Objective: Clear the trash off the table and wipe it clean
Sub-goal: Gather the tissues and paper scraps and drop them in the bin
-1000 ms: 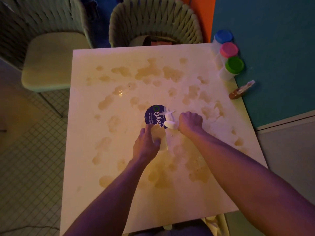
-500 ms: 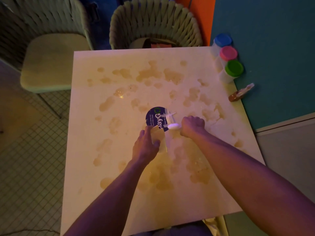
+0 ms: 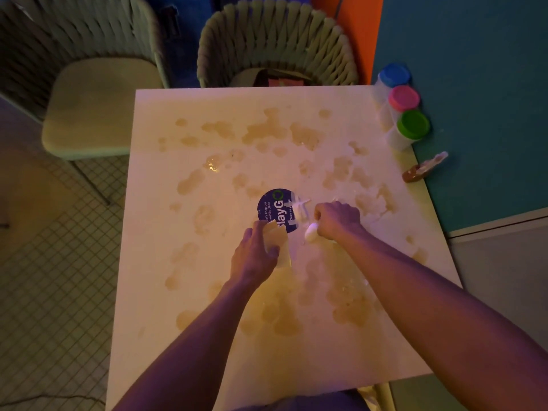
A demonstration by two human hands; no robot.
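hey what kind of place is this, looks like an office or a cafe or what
Probably a shared office pantry or break area: the round sticker on the stained white table urges keeping pantries clean, woven chairs stand around it, and lidded tubs sit at its corner.

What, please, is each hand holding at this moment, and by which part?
The left hand grips a pale flat rectangular piece by its left edge. The right hand fists around a small white object; which part cannot be told.
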